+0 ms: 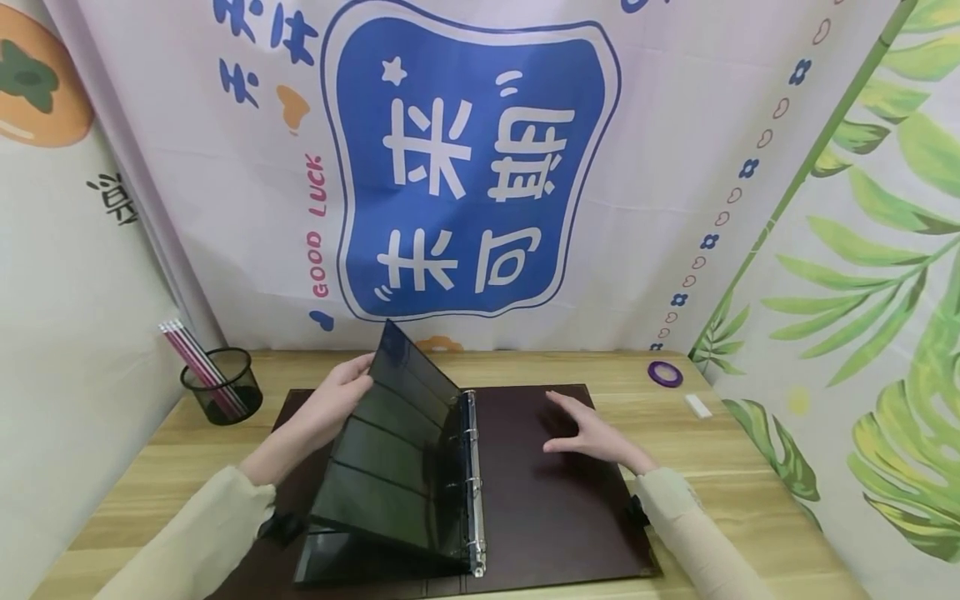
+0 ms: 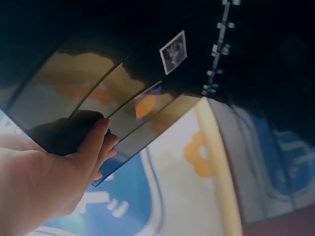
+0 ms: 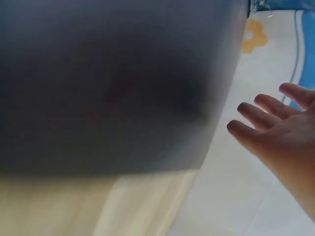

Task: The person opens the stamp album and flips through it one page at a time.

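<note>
An open ring-bound album (image 1: 540, 525) with a dark brown cover lies on the wooden table. Its black pocket pages (image 1: 397, 446) stand raised on the left of the metal rings (image 1: 475, 483). At the upper outer corner, my left hand (image 1: 343, 398) pinches the raised page between thumb and fingers. A small stamp (image 2: 173, 51) with a scalloped edge sits in a pocket strip in the left wrist view. My right hand (image 1: 596, 435) hovers over the bare right inside cover, fingers spread and holding nothing.
At the left back stands a black mesh pen cup (image 1: 222, 387) with several pencils (image 1: 202, 367). A purple tape roll (image 1: 665, 374) and a white eraser (image 1: 698, 406) lie at the right back. A printed curtain (image 1: 255, 208) hangs behind the table (image 1: 720, 475).
</note>
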The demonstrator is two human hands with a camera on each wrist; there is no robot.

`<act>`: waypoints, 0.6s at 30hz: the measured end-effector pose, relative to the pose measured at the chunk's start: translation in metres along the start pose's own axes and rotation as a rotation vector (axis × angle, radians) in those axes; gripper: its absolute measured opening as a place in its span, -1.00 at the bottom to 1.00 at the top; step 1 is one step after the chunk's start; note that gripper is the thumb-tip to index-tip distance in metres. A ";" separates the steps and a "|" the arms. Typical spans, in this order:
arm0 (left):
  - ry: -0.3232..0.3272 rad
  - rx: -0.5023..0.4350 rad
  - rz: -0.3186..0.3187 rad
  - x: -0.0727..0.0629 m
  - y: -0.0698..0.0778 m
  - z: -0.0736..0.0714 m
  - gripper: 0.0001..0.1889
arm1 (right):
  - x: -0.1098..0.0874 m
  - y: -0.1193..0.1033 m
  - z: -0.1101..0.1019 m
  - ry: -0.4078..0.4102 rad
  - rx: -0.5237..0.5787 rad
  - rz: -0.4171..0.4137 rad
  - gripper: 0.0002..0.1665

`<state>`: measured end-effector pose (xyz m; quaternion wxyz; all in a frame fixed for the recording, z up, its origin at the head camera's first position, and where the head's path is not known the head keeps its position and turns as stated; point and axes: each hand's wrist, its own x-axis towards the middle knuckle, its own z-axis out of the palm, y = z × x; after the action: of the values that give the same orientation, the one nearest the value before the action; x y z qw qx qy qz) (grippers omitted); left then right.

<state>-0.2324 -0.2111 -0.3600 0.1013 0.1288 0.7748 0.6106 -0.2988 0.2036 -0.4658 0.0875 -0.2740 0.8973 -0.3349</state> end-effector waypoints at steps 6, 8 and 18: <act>0.014 -0.052 -0.055 -0.014 -0.025 -0.014 -0.40 | -0.002 0.015 -0.004 -0.060 -0.072 0.010 0.20; 0.023 -0.030 -0.082 -0.018 -0.033 -0.018 -0.38 | -0.002 0.016 -0.005 -0.081 -0.095 0.008 0.21; 0.132 0.119 -0.200 -0.026 -0.075 -0.024 -0.36 | -0.006 0.022 0.000 -0.139 -0.170 -0.002 0.24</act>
<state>-0.2207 -0.2578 -0.4271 0.1028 0.0163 0.8236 0.5576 -0.3032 0.2207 -0.4799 0.1257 -0.3039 0.9140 -0.2378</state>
